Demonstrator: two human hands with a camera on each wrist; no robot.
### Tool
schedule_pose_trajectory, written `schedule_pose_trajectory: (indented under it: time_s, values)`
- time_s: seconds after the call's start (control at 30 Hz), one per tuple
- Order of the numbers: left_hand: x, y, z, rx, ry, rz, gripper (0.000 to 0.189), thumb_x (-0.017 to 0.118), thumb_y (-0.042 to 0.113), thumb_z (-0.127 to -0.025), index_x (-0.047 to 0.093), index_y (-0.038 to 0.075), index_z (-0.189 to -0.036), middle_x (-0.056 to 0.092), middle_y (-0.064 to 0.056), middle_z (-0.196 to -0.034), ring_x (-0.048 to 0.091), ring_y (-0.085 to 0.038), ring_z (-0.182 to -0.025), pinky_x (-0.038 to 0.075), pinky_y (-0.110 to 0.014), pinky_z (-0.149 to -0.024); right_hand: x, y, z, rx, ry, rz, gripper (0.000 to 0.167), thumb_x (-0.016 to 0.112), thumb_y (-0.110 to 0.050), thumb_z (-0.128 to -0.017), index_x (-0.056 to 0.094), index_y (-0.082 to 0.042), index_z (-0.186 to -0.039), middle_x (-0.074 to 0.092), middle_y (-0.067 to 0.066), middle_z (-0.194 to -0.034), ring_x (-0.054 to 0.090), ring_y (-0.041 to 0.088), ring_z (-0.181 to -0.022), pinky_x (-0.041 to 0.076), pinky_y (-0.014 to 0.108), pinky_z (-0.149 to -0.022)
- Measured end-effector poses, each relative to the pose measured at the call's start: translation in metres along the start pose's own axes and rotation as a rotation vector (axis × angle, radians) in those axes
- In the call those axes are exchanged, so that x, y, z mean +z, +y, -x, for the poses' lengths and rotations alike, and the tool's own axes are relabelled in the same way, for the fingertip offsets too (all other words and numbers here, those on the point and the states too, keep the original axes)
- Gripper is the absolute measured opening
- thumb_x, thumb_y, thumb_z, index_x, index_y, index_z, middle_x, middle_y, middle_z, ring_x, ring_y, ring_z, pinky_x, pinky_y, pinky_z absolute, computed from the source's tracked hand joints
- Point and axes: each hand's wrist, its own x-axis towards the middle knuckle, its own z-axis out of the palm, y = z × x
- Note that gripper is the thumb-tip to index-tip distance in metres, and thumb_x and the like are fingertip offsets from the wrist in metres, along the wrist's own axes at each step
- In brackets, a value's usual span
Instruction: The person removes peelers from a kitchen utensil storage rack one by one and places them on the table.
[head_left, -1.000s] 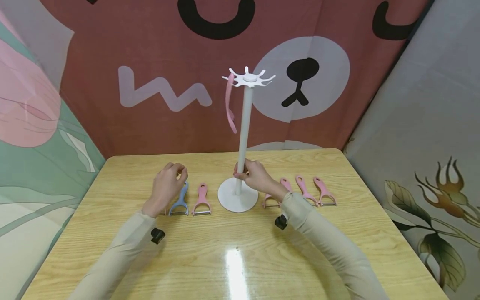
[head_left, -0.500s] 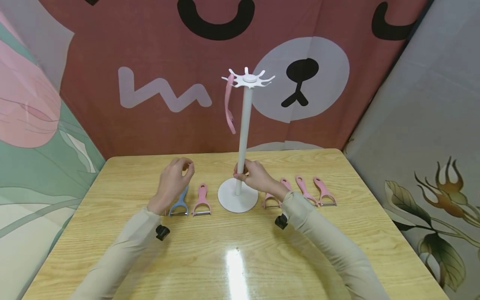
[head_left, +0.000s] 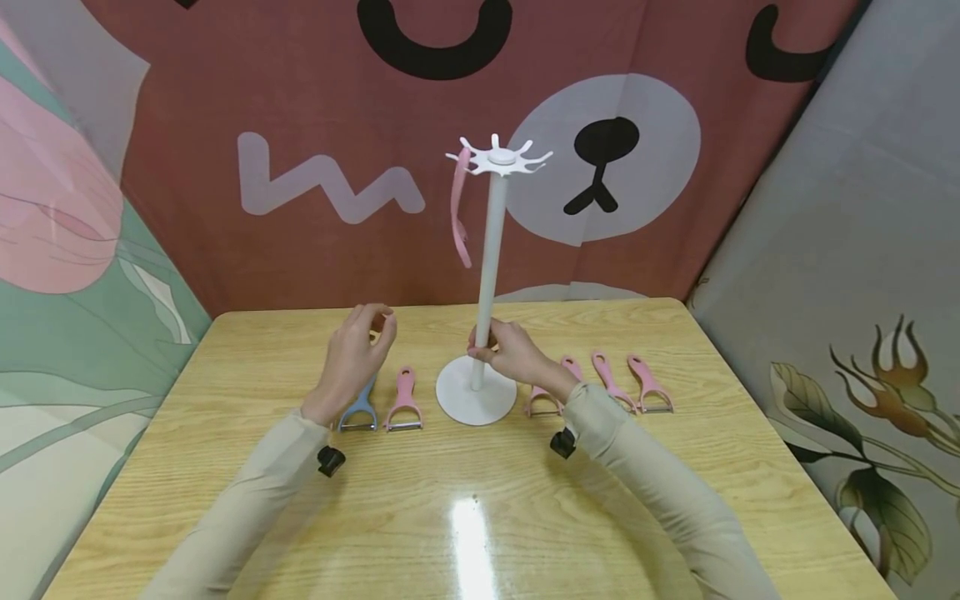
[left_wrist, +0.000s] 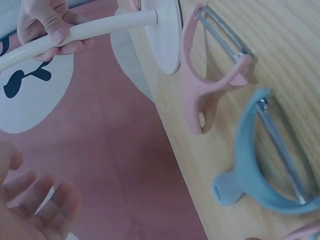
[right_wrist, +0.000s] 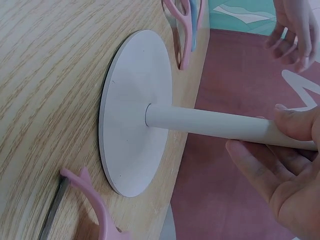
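In the head view my right hand point(head_left: 513, 350) grips the white pole point(head_left: 491, 258) of a stand, low down above its round base point(head_left: 461, 400). My left hand point(head_left: 354, 354) hovers over the blue peeler point(head_left: 360, 412). Its fingers are loosely curled and nothing shows in them; the left wrist view has the same hand point(left_wrist: 35, 210) apart from the blue peeler point(left_wrist: 245, 150). A pink peeler point(head_left: 405, 396) lies between the blue one and the base. Another pink peeler point(head_left: 459, 208) hangs from the left side of the hooked white top point(head_left: 501, 157).
Several pink peelers lie right of the stand, among them the rightmost pink peeler point(head_left: 651, 385); my right wrist partly covers some. Under everything is a wooden table point(head_left: 390, 517). A patterned curtain point(head_left: 322, 258) stands behind its back edge.
My left hand has moved a little to the right and away from me, and looks slightly more raised. My right hand keeps its hold on the pole, and the stand has not moved.
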Motion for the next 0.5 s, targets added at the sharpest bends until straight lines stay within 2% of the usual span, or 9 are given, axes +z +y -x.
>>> schedule_pose_trajectory:
  time_s: [0.27, 0.5]
  values:
    - [-0.001, 0.008, -0.004, 0.006, 0.015, 0.051, 0.032, 0.058, 0.032, -0.1, 0.062, 0.004, -0.116, 0.063, -0.009, -0.099, 0.064, -0.026, -0.089, 0.053, -0.043, -0.075, 0.001, 0.0, 0.001, 0.017, -0.002, -0.012, 0.01, 0.072, -0.006, -0.09, 0.064, -0.006, -0.094, 0.07, 0.003, -0.087, 0.067, 0.019, -0.079, 0.052, 0.03, -0.067]
    - [-0.002, 0.015, -0.011, 0.027, 0.018, 0.056, 0.037, 0.054, 0.039, -0.101, 0.062, 0.007, -0.117, 0.062, -0.008, -0.105, 0.062, -0.021, -0.092, 0.055, -0.042, -0.075, 0.001, 0.002, 0.0, 0.009, 0.007, 0.008, 0.01, 0.073, -0.005, -0.09, 0.064, -0.007, -0.093, 0.069, 0.002, -0.085, 0.065, 0.013, -0.075, 0.051, 0.029, -0.066]
